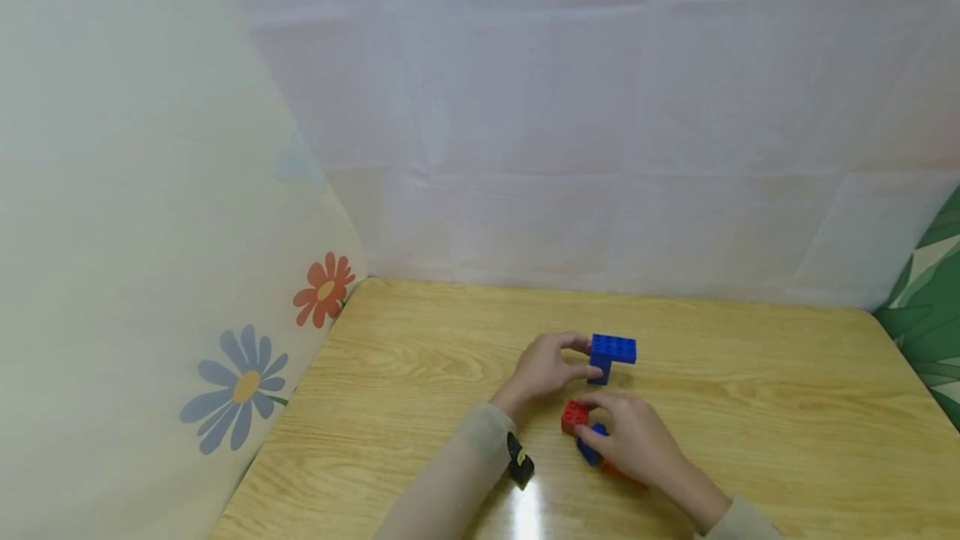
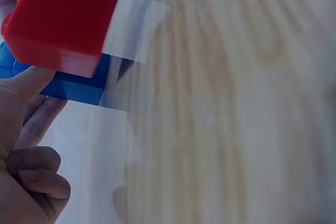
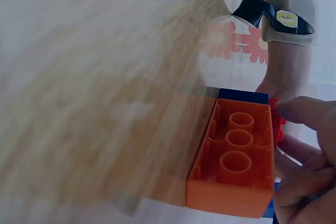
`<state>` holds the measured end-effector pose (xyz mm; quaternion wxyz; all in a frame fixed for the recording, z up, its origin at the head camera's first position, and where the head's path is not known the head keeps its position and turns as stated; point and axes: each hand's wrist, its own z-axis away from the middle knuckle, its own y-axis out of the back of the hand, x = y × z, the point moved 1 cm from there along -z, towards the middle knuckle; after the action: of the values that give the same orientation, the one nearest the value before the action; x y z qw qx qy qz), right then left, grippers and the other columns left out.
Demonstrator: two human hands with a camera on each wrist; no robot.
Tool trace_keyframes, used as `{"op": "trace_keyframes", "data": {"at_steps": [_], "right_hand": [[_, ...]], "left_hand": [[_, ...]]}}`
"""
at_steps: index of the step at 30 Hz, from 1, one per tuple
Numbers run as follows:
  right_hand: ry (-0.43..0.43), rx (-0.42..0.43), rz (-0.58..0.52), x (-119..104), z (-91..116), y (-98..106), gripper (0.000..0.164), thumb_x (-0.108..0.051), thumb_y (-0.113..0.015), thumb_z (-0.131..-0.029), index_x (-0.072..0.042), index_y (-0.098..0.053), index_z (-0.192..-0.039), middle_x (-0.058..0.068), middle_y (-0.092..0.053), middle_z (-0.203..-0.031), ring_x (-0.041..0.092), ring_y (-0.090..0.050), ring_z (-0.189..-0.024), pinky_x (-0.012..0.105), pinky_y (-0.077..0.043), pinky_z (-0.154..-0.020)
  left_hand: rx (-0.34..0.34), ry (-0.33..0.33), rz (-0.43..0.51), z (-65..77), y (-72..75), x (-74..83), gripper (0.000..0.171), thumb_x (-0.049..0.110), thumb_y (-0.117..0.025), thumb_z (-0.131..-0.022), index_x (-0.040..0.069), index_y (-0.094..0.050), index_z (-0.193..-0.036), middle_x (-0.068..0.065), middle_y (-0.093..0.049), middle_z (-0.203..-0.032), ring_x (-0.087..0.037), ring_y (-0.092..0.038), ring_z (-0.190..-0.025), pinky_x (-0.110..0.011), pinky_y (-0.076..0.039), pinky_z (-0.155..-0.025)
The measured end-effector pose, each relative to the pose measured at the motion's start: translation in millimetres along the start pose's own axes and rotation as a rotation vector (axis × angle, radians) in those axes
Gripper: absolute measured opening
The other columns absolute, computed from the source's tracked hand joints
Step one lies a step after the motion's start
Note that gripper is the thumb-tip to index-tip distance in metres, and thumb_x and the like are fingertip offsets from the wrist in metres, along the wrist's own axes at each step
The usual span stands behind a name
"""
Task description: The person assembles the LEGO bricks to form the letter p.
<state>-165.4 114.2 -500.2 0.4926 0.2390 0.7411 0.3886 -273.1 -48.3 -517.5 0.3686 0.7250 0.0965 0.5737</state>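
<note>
My left hand [image 1: 546, 367] grips an upright blue brick [image 1: 599, 372] between thumb and fingers. A wider blue brick [image 1: 615, 348] lies across its top and overhangs to the right. Nearer to me, my right hand [image 1: 637, 440] pinches a red brick [image 1: 573, 419], which looms large before the blue ones in the left wrist view. Beside the red brick lies another blue brick [image 1: 589, 449], partly covered by the right fingers. An orange brick [image 3: 236, 153] sits just under the right hand, its hollow underside with round tubes facing the right wrist camera.
The bricks are on a wood-grain table [image 1: 420, 340]. A black wrist device [image 1: 520, 461] is strapped on the left sleeve. Behind the table hangs a pale creased sheet [image 1: 525, 148], and a flower-patterned sheet [image 1: 150, 232] stands along the left edge.
</note>
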Motion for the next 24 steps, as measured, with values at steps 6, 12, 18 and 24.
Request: {"op": "trace_keyframes", "data": {"at_steps": [6, 12, 18, 24], "right_hand": [[0.013, 0.004, -0.025, 0.2, 0.7, 4.5, 0.032, -0.023, -0.086, -0.086, -0.016, -0.077, -0.116, 0.000, -0.077, -0.104, 0.000, -0.052, -0.061, 0.026, -0.050, -0.064], [0.015, 0.018, -0.053, 0.7, 1.6, 12.1, 0.029, -0.022, -0.084, -0.089, -0.017, -0.076, -0.116, 0.001, -0.076, -0.110, 0.010, -0.064, -0.073, 0.032, -0.056, -0.071], [0.020, 0.054, -0.071, 1.2, 1.5, 21.3, 0.029, -0.020, -0.082, -0.092, -0.014, -0.075, -0.119, 0.005, -0.073, -0.122, 0.029, -0.070, -0.112, 0.048, -0.057, -0.092], [0.084, 0.103, -0.063, 4.6, -0.1, 26.1, 0.034, -0.018, -0.083, -0.091, -0.011, -0.073, -0.123, 0.005, -0.073, -0.122, 0.026, -0.071, -0.106, 0.045, -0.059, -0.088]], "left_hand": [[-0.004, 0.000, -0.006, 1.1, 0.3, 1.0, 0.041, 0.044, -0.084, -0.088, 0.022, -0.076, -0.122, 0.016, -0.073, -0.113, -0.012, -0.063, -0.118, -0.042, -0.049, -0.102], [-0.003, -0.006, -0.011, 1.1, 0.8, 1.7, 0.041, 0.044, -0.084, -0.088, 0.023, -0.076, -0.122, 0.015, -0.073, -0.114, -0.012, -0.064, -0.118, -0.042, -0.049, -0.102], [0.007, -0.027, -0.022, 0.3, 0.6, 1.2, 0.039, 0.042, -0.084, -0.089, 0.021, -0.076, -0.121, 0.012, -0.074, -0.114, -0.011, -0.064, -0.117, -0.039, -0.049, -0.101], [0.009, -0.033, -0.023, 0.1, 0.9, 2.8, 0.034, 0.032, -0.083, -0.092, 0.020, -0.075, -0.123, 0.010, -0.074, -0.116, -0.013, -0.064, -0.118, -0.040, -0.048, -0.104]]}}
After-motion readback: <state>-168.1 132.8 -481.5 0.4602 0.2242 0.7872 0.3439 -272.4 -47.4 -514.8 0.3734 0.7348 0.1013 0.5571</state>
